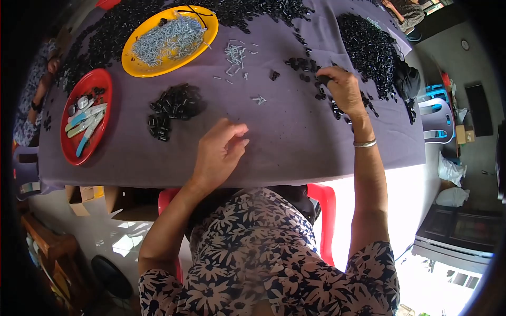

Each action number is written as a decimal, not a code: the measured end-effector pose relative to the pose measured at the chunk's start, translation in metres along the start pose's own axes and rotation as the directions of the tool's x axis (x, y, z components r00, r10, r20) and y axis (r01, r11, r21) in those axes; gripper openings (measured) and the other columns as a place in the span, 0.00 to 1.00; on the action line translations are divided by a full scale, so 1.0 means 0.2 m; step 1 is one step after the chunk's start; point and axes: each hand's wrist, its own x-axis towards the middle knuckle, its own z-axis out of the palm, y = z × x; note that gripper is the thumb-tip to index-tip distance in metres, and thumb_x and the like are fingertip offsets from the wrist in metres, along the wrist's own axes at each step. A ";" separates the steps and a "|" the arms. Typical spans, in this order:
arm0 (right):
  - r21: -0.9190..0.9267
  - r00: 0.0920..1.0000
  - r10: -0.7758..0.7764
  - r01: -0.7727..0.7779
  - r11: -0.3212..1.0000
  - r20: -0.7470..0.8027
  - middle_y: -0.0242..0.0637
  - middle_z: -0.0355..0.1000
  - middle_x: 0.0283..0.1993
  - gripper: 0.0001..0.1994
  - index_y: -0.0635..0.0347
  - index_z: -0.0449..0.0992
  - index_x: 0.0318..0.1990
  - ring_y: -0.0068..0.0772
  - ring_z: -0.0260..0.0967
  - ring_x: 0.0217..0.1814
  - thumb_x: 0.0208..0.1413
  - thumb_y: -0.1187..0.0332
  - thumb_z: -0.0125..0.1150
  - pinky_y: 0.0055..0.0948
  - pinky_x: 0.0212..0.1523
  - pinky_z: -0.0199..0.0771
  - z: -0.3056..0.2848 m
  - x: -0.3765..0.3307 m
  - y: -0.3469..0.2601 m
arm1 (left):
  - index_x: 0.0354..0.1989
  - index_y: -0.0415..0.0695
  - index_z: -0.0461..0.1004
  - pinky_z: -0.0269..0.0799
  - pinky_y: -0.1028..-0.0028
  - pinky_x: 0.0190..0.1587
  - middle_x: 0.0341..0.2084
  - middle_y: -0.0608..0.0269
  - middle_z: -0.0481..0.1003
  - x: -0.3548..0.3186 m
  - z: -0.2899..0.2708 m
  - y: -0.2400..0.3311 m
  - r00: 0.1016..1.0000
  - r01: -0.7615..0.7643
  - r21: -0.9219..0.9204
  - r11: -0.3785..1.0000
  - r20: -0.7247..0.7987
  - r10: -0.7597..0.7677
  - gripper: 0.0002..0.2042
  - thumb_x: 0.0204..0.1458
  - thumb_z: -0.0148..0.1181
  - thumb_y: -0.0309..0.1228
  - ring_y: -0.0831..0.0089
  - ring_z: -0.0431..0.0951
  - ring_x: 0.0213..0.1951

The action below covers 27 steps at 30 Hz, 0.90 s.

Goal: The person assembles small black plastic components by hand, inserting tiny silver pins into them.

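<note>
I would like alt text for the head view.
A person's right hand reaches among small black pieces on a purplish tablecloth; the left hand is loosely curled. A yellow tray holds silvery pins; a red tray holds tools.

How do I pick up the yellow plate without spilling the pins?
I'd grip the yellow plate by its rim at left and right, coming from your side of the table, and keep it level. It's a wide oval, its rim mostly bare, with loose pins heaped inside.
</note>
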 end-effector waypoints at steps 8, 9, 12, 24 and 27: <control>-0.355 0.991 -0.081 0.115 0.928 0.107 0.43 0.74 0.34 0.13 0.60 0.79 0.37 0.48 0.74 0.39 0.44 0.81 0.53 0.39 0.43 0.75 0.13 0.04 -0.04 | 0.39 0.39 0.76 0.66 0.78 0.27 0.28 0.65 0.71 0.00 0.04 -0.05 0.993 -0.112 0.031 0.993 -0.037 0.113 0.10 0.47 0.64 0.17 0.77 0.70 0.26; -0.371 0.990 -0.110 0.137 0.919 0.092 0.43 0.74 0.33 0.12 0.61 0.79 0.37 0.49 0.74 0.38 0.44 0.80 0.54 0.40 0.42 0.75 0.13 0.03 -0.04 | 0.39 0.39 0.76 0.66 0.78 0.27 0.28 0.65 0.71 -0.01 0.04 -0.05 0.993 -0.108 0.035 0.994 -0.042 0.109 0.10 0.47 0.64 0.17 0.77 0.70 0.26; -0.327 0.984 -0.116 0.155 0.932 0.135 0.45 0.74 0.33 0.11 0.63 0.79 0.36 0.50 0.74 0.36 0.42 0.80 0.57 0.40 0.40 0.75 0.11 0.01 -0.06 | 0.39 0.39 0.76 0.66 0.78 0.27 0.28 0.65 0.71 -0.01 0.03 -0.05 0.992 -0.118 0.026 0.993 -0.041 0.119 0.10 0.48 0.64 0.17 0.77 0.71 0.26; 0.149 0.969 -0.247 0.242 0.959 0.018 0.36 0.75 0.31 0.11 0.61 0.76 0.34 0.26 0.75 0.28 0.40 0.82 0.62 0.23 0.32 0.76 0.30 -0.24 -0.65 | 0.32 0.38 0.77 0.61 0.83 0.25 0.18 0.76 0.69 -0.03 -0.01 -0.01 0.963 0.098 -0.207 0.973 -0.227 -0.145 0.04 0.55 0.64 0.24 0.89 0.63 0.22; 0.126 0.937 -0.345 0.348 0.929 -0.050 0.35 0.75 0.31 0.13 0.61 0.76 0.35 0.28 0.74 0.28 0.38 0.83 0.62 0.25 0.30 0.76 0.36 -0.27 -0.68 | 0.32 0.36 0.77 0.57 0.83 0.25 0.18 0.78 0.64 -0.02 -0.04 0.02 0.967 0.101 -0.299 0.949 -0.194 -0.164 0.10 0.61 0.59 0.31 0.90 0.60 0.23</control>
